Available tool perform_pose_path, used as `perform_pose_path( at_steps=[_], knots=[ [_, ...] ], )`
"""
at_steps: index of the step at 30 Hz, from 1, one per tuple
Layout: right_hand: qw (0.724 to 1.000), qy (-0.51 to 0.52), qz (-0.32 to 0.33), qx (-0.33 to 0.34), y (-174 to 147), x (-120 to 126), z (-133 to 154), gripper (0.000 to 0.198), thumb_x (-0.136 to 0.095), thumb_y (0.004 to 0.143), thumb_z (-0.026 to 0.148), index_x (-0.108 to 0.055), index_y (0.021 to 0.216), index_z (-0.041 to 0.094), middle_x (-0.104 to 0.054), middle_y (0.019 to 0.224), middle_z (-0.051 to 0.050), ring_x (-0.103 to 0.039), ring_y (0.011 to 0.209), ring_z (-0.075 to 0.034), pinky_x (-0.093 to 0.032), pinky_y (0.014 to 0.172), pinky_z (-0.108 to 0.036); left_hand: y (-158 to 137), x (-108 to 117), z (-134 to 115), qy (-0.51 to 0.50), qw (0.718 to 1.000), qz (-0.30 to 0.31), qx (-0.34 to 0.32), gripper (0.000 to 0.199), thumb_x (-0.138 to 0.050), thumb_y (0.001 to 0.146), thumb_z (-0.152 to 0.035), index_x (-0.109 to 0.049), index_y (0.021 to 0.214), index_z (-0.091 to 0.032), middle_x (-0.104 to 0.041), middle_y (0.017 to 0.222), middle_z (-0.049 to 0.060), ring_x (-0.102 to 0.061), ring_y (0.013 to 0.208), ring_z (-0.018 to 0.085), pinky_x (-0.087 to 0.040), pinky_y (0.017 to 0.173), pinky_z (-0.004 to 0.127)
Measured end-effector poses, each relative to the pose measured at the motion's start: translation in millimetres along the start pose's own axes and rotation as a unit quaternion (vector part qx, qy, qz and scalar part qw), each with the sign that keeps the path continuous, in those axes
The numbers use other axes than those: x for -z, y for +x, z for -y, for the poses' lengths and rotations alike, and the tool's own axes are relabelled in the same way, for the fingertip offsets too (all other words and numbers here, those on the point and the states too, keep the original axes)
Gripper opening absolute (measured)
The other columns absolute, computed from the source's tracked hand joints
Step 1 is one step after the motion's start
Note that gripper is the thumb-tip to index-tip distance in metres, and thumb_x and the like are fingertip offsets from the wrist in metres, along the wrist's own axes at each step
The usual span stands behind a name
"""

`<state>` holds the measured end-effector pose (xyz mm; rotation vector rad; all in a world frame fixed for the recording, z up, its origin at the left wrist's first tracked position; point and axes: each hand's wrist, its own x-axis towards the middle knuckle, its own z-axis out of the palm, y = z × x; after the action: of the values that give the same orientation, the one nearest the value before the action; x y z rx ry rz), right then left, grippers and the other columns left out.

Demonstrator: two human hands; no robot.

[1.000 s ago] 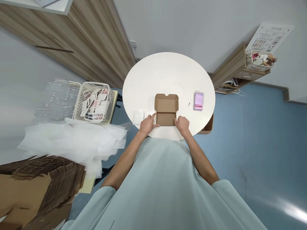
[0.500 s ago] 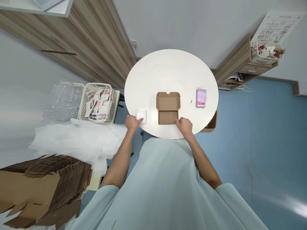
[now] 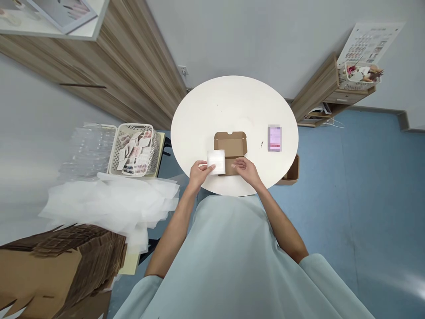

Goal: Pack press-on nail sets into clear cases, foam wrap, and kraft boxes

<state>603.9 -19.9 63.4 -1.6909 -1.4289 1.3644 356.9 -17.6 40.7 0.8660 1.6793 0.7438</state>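
Observation:
Between the thumb and fingers of my left hand [image 3: 199, 173] is a flat, square white packet [image 3: 216, 161], which looks like something wrapped in white foam sheet. It hangs over the left part of an open brown cardboard box [image 3: 230, 146], whose lid is folded back away from me. My right hand [image 3: 246, 170] is over the right side of the box with bent fingers apart and nothing in them. It is close to the packet but not touching it. The packet and my right hand hide parts of the box's bottom tray.
A pixelated pink-purple item [image 3: 275, 138] lies on the round white table [image 3: 232, 102]. To the left are a white basket of cards [image 3: 134, 148], white foam sheets [image 3: 113, 199] and stacked flat cardboard [image 3: 66, 266]. A brown carton [image 3: 292, 172] stands below the table's right edge.
My left hand has lifted the white packet off the table and carried it right, over the box. My right hand has let go of the box's right edge and shifted left.

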Motion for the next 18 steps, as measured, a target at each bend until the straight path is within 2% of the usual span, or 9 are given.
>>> perform_pose_path(
  at_steps=[2,5,8,10,12,18],
  knots=[
    [0.999,0.042,-0.002,0.005,5,-5,-5,0.035,-0.074,0.094,0.036,-0.064,0.125,0.023,-0.079,0.130,-0.010,-0.075,0.119,-0.023,-0.060,0.101,-0.036,-4,-17,-2,-0.026,0.999,0.018,0.004,0.059,-0.092,0.072,-0.051,-0.056,0.108,-0.022,-0.082,0.100,0.009,-0.077,0.088,0.024,-0.059,0.079,0.036],
    [0.999,0.041,-0.021,0.002,14,-9,-18,0.023,-0.075,0.091,0.031,-0.066,0.111,0.025,-0.081,0.116,-0.004,-0.079,0.105,-0.022,-0.061,0.099,-0.039,-3,-40,1,-0.049,0.998,0.030,0.012,0.053,-0.092,0.072,-0.042,-0.056,0.105,-0.022,-0.083,0.100,0.009,-0.078,0.091,0.025,-0.059,0.084,0.037],
    [0.999,0.007,-0.035,-0.009,20,-11,-33,0.009,-0.073,0.089,0.025,-0.069,0.097,0.025,-0.081,0.102,-0.001,-0.079,0.093,-0.021,-0.062,0.094,-0.039,3,-57,7,-0.032,0.999,0.018,0.012,0.043,-0.088,0.077,-0.031,-0.059,0.105,-0.021,-0.080,0.115,0.012,-0.078,0.095,0.023,-0.059,0.091,0.038],
    [0.999,-0.015,-0.036,-0.017,22,-11,-41,0.008,-0.072,0.089,0.022,-0.072,0.096,0.025,-0.079,0.095,0.000,-0.078,0.090,-0.021,-0.063,0.092,-0.037,8,-64,10,0.015,1.000,0.008,0.006,0.036,-0.084,0.081,-0.026,-0.060,0.107,-0.020,-0.077,0.127,0.012,-0.077,0.095,0.022,-0.058,0.094,0.039],
    [0.998,-0.043,-0.035,-0.018,24,-12,-47,0.013,-0.072,0.089,0.019,-0.075,0.101,0.023,-0.079,0.097,-0.002,-0.078,0.090,-0.020,-0.062,0.091,-0.036,11,-71,12,0.070,0.997,0.008,-0.006,0.031,-0.080,0.085,-0.023,-0.061,0.109,-0.020,-0.075,0.131,0.011,-0.077,0.095,0.021,-0.057,0.096,0.039],
    [0.990,-0.136,-0.023,-0.002,28,-12,-55,0.021,-0.071,0.094,0.018,-0.077,0.114,0.019,-0.077,0.121,-0.008,-0.075,0.095,-0.019,-0.060,0.095,-0.035,13,-85,16,0.181,0.983,0.014,-0.028,0.027,-0.071,0.092,-0.014,-0.060,0.116,-0.019,-0.075,0.129,0.012,-0.076,0.097,0.023,-0.056,0.097,0.039]
  ],
)
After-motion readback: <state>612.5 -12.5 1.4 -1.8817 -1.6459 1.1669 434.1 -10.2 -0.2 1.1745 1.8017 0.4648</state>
